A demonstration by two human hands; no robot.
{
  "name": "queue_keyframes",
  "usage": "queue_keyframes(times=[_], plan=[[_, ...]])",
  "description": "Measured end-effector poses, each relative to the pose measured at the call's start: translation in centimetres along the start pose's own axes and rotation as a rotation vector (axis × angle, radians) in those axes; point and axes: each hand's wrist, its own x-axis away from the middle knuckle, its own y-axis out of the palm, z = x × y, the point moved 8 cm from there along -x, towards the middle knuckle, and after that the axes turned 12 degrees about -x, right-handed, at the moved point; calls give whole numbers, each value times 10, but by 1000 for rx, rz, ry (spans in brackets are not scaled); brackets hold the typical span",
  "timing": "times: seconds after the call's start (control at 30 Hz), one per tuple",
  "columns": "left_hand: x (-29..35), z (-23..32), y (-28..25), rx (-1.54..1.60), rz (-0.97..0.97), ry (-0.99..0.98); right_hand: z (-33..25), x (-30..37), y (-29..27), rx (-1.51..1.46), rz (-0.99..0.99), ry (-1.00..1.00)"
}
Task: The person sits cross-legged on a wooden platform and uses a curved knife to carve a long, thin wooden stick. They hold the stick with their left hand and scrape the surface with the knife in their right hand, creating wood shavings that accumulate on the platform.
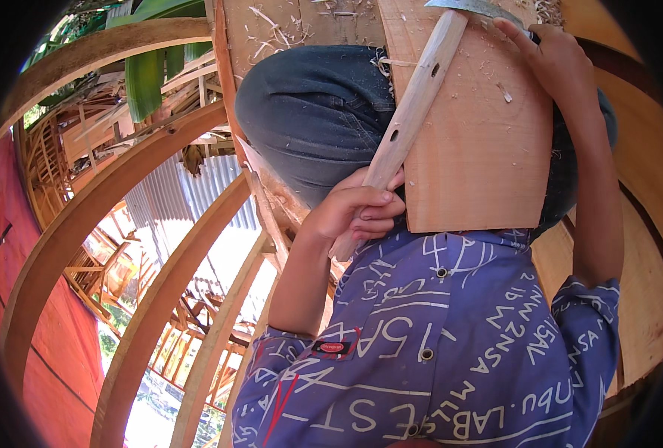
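My left hand (357,213) is closed round the near end of a pale wooden stick (413,112) with two dark slots cut through it. The stick slants away from me, lying across the left edge of a wide, flat wooden board (488,172) that rests between my legs. At the top of the view my right hand (559,60) grips a knife by its dark handle, mostly covered by my fingers. The curved metal blade (481,8) crosses the stick's far end; whether it cuts in cannot be told.
Curled wood shavings (505,92) are scattered on the board and the planks (309,26) beyond. My bent left knee (313,112) is beside the stick. Curved wooden ribs (122,168) rise on the left, with corrugated metal sheets (189,194) and stacked timber below. Wooden panelling (637,291) is on the right.
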Motion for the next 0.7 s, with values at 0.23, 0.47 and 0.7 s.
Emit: queue_keyframes(times=[0.23, 0.47, 0.7], plan=[[-2, -1, -3, 16, -45, 33, -44, 51, -6, -188, -4, -147], [0, 0, -3, 88, -46, 1, -50, 51, 11, -145, 17, -195], [2, -2, -5, 69, -56, 17, 18, -6, 9, -3, 46, 70]])
